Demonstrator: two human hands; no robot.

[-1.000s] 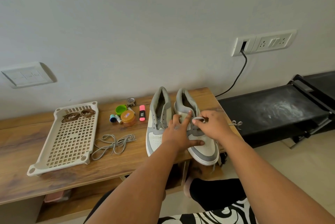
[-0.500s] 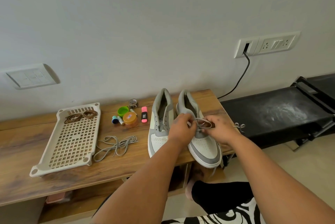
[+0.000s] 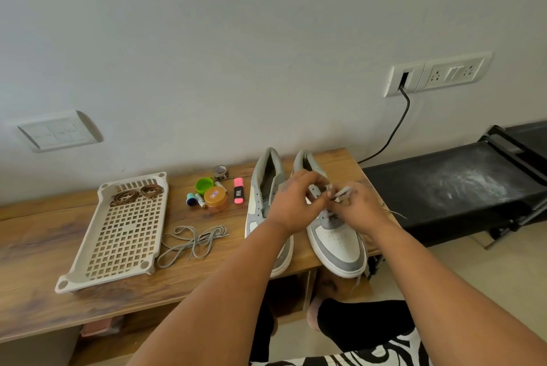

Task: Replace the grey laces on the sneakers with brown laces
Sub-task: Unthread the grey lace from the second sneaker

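Two grey-and-white sneakers stand side by side on the wooden table, toes toward me. The left sneaker has bare eyelets. Over the tongue of the right sneaker, my left hand and my right hand both pinch its grey lace; a loose end trails off to the right. A removed grey lace lies in a loose heap left of the sneakers. Two coiled brown laces sit at the far end of the cream perforated tray.
Between tray and sneakers stand a green cap, an orange-lidded jar, a pink highlighter, small tubes and a tape roll. A black treadmill is to the right, its cable plugged into the wall socket.
My left hand lifted off the right sneaker's toe and moved up to the lace. Both hands have drawn the grey lace up and out of the eyelets.
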